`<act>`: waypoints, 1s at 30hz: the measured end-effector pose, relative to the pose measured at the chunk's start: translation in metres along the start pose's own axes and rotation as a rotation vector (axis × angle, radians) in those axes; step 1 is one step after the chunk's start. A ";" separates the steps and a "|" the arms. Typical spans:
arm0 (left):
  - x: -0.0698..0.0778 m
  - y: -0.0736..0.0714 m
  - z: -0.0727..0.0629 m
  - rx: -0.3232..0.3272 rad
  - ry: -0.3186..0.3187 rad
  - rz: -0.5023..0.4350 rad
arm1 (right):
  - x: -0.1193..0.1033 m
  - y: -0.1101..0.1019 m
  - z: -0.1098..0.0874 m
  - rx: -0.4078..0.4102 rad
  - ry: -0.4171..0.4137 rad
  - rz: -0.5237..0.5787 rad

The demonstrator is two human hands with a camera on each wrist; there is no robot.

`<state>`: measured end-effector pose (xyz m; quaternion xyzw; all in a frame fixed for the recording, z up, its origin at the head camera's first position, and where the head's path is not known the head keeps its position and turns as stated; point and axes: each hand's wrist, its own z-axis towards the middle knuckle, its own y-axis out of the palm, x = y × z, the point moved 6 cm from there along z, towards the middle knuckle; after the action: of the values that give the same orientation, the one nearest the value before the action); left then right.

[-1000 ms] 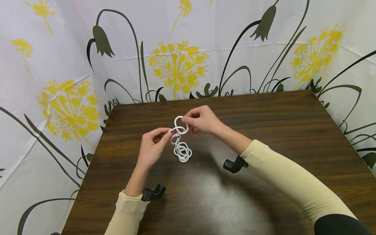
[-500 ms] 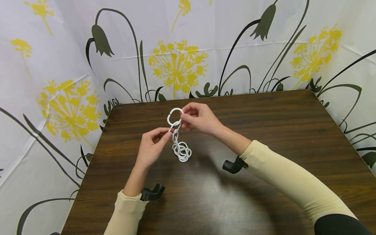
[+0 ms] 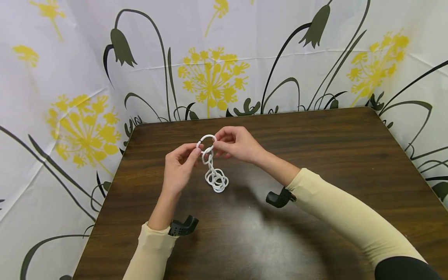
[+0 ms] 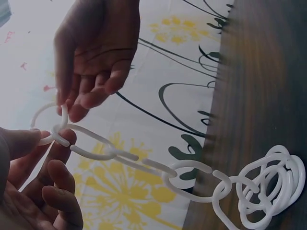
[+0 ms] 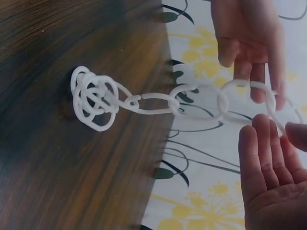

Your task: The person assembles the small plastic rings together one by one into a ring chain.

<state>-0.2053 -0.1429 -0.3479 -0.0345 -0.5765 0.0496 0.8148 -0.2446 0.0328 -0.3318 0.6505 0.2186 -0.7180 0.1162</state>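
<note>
A chain of white plastic links hangs between both hands in the head view. My left hand [image 3: 177, 165] pinches the left side of the top link [image 3: 208, 135], close to the split in its ring. On the opposite side of that link, my right hand [image 3: 239, 144] pinches it between thumb and fingers. Below it, linked rings [image 4: 88, 155] run down in a line, as the left wrist view shows. The lower links [image 3: 218, 190] lie in a tangled heap on the table. In the right wrist view, the right hand [image 5: 273, 182] has its fingers extended beside the upper links.
A dark wood-grain table [image 3: 315, 155] lies under the hands. Behind it hangs a white curtain [image 3: 273, 23] with yellow and grey-green flowers. Black camera mounts [image 3: 183, 226] sit at both wrists, over cream sleeves [image 3: 336, 206].
My left hand has shifted from the second link up to the left side of the top link. The right hand has lowered slightly with the top link. The heap stays put.
</note>
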 end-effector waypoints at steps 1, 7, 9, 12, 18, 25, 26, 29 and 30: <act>0.000 0.000 0.000 0.002 0.005 -0.005 | 0.001 0.000 0.000 -0.009 0.003 -0.010; 0.005 -0.006 0.001 0.035 0.014 -0.025 | 0.028 0.003 -0.001 -0.161 -0.050 -0.358; 0.007 -0.008 0.002 0.044 0.014 -0.027 | 0.043 0.007 -0.005 -0.243 -0.092 -0.569; 0.009 -0.011 0.003 0.051 0.014 -0.033 | 0.069 0.013 -0.013 -0.369 -0.131 -0.832; 0.011 -0.015 0.003 0.054 0.017 -0.080 | 0.103 0.020 -0.024 -0.474 -0.187 -1.079; 0.016 -0.023 0.006 0.096 0.035 -0.100 | 0.115 0.027 -0.024 -0.445 -0.226 -1.206; 0.018 -0.024 0.006 0.099 0.039 -0.102 | 0.116 0.028 -0.023 -0.442 -0.224 -1.211; 0.021 -0.027 0.007 0.103 0.053 -0.117 | 0.118 0.029 -0.022 -0.424 -0.216 -1.196; 0.022 -0.028 0.007 0.106 0.059 -0.124 | 0.119 0.029 -0.021 -0.421 -0.208 -1.190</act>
<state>-0.2030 -0.1677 -0.3215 0.0431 -0.5498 0.0287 0.8337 -0.2278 0.0315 -0.4548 0.3078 0.6663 -0.6609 -0.1566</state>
